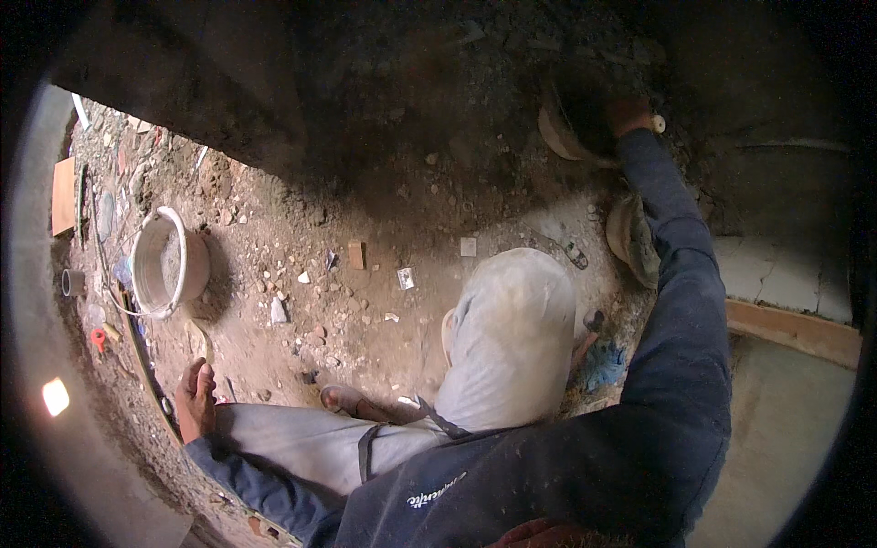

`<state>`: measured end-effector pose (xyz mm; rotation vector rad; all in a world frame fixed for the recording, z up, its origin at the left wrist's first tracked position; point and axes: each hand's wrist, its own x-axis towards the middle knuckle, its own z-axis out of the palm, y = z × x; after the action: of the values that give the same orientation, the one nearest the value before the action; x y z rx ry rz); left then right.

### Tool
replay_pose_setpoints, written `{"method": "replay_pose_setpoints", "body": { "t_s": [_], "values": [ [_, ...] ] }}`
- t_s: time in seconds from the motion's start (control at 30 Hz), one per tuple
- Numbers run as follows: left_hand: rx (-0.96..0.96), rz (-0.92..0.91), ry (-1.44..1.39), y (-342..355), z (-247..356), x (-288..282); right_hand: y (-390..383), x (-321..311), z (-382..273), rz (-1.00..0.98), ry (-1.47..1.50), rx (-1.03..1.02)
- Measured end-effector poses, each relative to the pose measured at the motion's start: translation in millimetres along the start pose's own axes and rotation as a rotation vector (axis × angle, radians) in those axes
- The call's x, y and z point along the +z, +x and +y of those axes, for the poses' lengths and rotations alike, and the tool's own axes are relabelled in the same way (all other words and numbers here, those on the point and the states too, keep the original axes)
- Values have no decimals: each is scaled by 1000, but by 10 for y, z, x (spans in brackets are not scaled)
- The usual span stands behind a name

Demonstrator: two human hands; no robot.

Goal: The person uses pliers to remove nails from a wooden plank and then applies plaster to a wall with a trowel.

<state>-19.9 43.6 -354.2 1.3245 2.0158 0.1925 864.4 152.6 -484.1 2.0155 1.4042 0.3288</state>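
My left hand rests by my left knee, its fingers closed around the lower end of a pale, curved flat piece; its exact kind is unclear. My right arm stretches far forward into deep shadow. There my right hand is closed on a tool handle with a pale round end; the tool's head is hidden in the dark. The hand is over or beside a tilted bucket. Nearer, a second bucket stands partly behind my sleeve.
A white bucket with a raised rim handle stands on the rubble-strewn dirt floor at left. A brown block and a pale tile piece lie ahead. A blue plastic bag is beside my knee. A wooden board edges the right side.
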Motion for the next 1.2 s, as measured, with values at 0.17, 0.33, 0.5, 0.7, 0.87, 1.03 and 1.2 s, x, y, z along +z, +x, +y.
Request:
{"method": "replay_pose_setpoints", "body": {
  "t_s": [0.17,0.33,0.5,0.7,0.87,1.03,1.2],
  "values": [
    [-35,-1,-30,32,-7,12,-450,-561,91,-160,174,-81],
    [-73,-5,-48,90,115,115,-707,-340,454,-138,548,-147],
    [13,-23,-24,151,135,169,-1117,-58,481,-364,1369,248],
    [97,-37,27,180,39,193,-1052,-482,354,87,864,230],
    [204,82,102,130,266,215,-1121,-1170,275,409,706,81],
    [175,74,21,3,294,203,-1202,-2217,-457,346,759,-192],
    [137,112,4,-199,118,85,-1405,-2774,-1420,315,830,-516]
  ]
}}
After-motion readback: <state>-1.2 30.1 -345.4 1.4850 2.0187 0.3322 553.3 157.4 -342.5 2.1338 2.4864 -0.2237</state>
